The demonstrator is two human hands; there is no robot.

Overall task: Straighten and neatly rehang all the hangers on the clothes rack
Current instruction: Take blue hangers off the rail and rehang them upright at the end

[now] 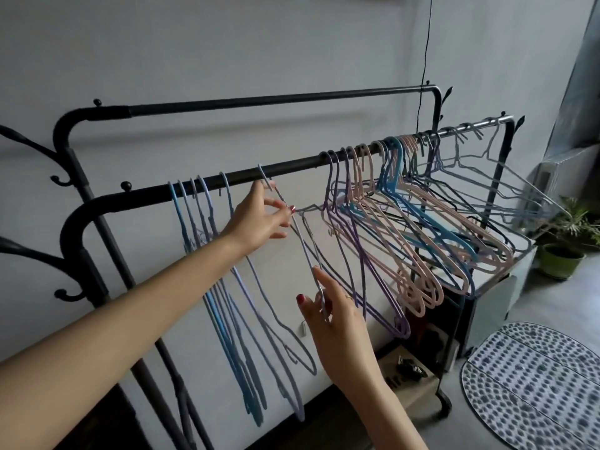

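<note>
A black clothes rack has a front rail carrying many thin hangers. Several blue and lilac hangers hang straight at the rail's left end. A tangled, slanted bunch of purple, pink and blue hangers crowds the right half. One grey-lilac hanger sits between the groups, its hook over the rail. My left hand pinches that hanger's neck just below the hook. My right hand holds its lower arm between thumb and fingers.
A higher back rail is bare. Coat hooks stick out at the rack's left. A white cabinet, potted plants and a dotted oval mat lie to the right. A thin black cord hangs down the wall.
</note>
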